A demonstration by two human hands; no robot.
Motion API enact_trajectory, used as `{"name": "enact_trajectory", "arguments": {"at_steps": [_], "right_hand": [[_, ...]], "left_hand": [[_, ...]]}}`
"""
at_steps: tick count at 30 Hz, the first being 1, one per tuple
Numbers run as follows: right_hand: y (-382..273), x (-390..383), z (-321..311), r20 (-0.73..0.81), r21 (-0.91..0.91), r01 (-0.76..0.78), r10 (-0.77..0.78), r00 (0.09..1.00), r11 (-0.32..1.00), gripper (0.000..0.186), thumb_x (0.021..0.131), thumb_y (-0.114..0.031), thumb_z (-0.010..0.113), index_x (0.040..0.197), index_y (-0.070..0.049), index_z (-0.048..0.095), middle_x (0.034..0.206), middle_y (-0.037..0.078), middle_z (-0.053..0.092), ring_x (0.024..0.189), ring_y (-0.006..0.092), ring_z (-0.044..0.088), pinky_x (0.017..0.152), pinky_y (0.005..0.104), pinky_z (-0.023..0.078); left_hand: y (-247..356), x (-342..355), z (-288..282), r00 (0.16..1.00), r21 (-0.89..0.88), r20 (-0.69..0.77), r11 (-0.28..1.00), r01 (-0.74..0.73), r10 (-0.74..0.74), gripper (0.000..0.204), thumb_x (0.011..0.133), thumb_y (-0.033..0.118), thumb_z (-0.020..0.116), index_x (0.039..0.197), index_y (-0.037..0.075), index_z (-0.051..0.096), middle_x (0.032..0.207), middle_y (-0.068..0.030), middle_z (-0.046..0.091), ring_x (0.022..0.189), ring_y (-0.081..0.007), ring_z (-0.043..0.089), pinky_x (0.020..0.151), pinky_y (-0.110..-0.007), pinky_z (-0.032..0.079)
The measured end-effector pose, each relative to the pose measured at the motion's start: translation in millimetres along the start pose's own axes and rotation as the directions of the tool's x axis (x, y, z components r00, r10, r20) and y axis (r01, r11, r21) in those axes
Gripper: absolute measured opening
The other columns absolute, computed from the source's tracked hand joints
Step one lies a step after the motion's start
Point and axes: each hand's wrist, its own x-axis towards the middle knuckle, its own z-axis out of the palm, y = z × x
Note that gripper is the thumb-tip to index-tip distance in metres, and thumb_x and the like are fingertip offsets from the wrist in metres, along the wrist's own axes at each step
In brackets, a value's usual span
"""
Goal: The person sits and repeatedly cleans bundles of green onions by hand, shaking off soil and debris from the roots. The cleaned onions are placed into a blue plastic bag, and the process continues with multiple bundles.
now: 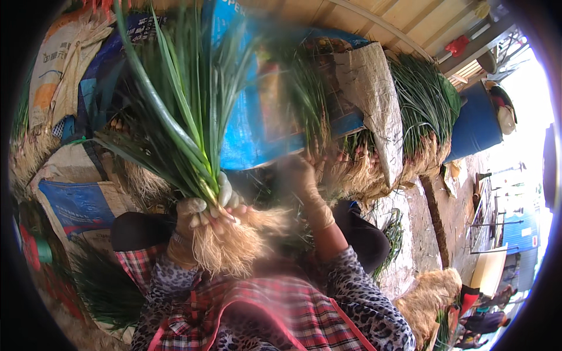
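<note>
My left hand, in a pale glove, is wrapped round a bunch of spring onions just above their roots. Long green leaves fan upward from the grip, and the pale, stringy roots hang below it toward my lap. Farther right, my gloved right hand is raised by the lower edge of a blue printed sack. Motion smears its fingers, so whether anything is in them cannot be told. Just above that hand, blurred spring onions lie against the sacks.
More spring onions are heaped at the back right, partly under a whitish woven sack. A blue barrel stands beyond them. Folded sacks and dark green leaves lie at left. People are far off at lower right.
</note>
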Motion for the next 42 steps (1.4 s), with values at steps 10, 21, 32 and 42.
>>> {"name": "enact_trajectory", "arguments": {"at_steps": [10, 21, 32, 42], "right_hand": [[-26, 9, -50, 0.007, -0.168, -0.346, 0.352, 0.936, 0.923, 0.029, 0.083, -0.035, 0.059, 0.097, -0.013, 0.070, 0.106, 0.018, 0.066, 0.097, 0.0356, 0.064, 0.080, 0.0429, 0.052], [1, 25, -8, 0.065, -0.370, -0.296, 0.342, 0.937, 0.881, 0.035, 0.092, -0.032, 0.053, 0.107, -0.004, 0.067, 0.109, 0.018, 0.066, 0.093, 0.0268, 0.066, 0.084, 0.0338, 0.049], [-11, -40, -75, 0.339, 0.899, -0.330, 0.018, 0.941, 0.287, 0.024, 0.093, -0.016, 0.056, 0.113, -0.004, 0.062, 0.100, 0.002, 0.065, 0.077, 0.0147, 0.059, 0.066, 0.0248, 0.049], [-62, -69, -76, 0.428, 0.858, -0.493, 0.328, 0.842, 0.147, 0.041, 0.094, -0.037, 0.052, 0.118, -0.004, 0.056, 0.094, 0.006, 0.064, 0.080, 0.0161, 0.062, 0.069, 0.0318, 0.054]], "left_hand": [[-5, -2, 5, 0.983, -0.191, -0.120, 0.968, -0.163, 0.142, 0.052, 0.076, 0.027, 0.066, 0.117, 0.004, 0.045, 0.090, -0.0042, 0.052, 0.095, -0.0216, 0.055, 0.093, -0.042, 0.047], [-3, -6, 19, 0.970, -0.177, -0.220, 0.973, -0.147, 0.107, 0.054, 0.080, 0.027, 0.063, 0.125, 0.004, 0.046, 0.090, -0.0040, 0.052, 0.096, -0.0205, 0.055, 0.097, -0.040, 0.041], [2, -9, 29, 0.964, -0.195, -0.249, 0.970, -0.145, 0.093, 0.048, 0.079, 0.028, 0.062, 0.118, 0.005, 0.047, 0.091, -0.0034, 0.054, 0.096, -0.0199, 0.056, 0.097, -0.039, 0.042], [1, -12, 17, 0.978, -0.209, -0.186, 0.968, -0.137, 0.098, 0.051, 0.080, 0.029, 0.062, 0.121, 0.004, 0.046, 0.093, -0.0052, 0.054, 0.099, -0.0230, 0.055, 0.096, -0.041, 0.043]]}}
